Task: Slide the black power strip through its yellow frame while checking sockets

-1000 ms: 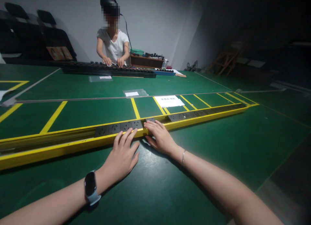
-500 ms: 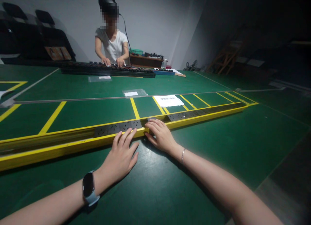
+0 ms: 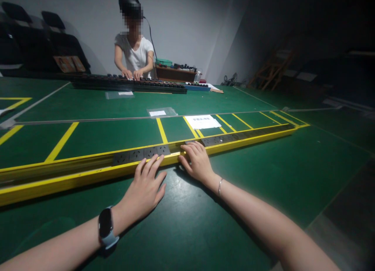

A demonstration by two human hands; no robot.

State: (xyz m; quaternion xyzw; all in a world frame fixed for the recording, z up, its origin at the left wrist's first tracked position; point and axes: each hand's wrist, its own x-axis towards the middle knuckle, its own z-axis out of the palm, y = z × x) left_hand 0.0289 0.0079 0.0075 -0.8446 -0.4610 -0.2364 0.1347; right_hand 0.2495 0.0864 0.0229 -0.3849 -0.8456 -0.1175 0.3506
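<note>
A long yellow channel [image 3: 73, 180] lies across the table, with rows of black socket modules [image 3: 140, 154] seated inside it. My left hand [image 3: 148, 185] is spread, its fingertips resting on the channel's near edge beside the left row of sockets. Farther right, my right hand [image 3: 199, 161] curls over the near wall, fingers on a single black socket module that they mostly cover, thumb against the outer side. Between that module and the left row is a short gap showing the channel floor. Another socket row [image 3: 234, 137] continues to the right of my fingers.
Yellow tape lines [image 3: 162, 130] mark the green table [image 3: 234, 208]. Beyond the channel lie a white paper label [image 3: 203, 122] and a clear plastic bag [image 3: 162, 112]. Across the table a co-worker [image 3: 134, 52] works at a long black rail [image 3: 129, 84].
My right hand has slid a little to the right along the channel, the covered socket module moving with it, and the gap beside the left row has widened. My left hand has barely moved.
</note>
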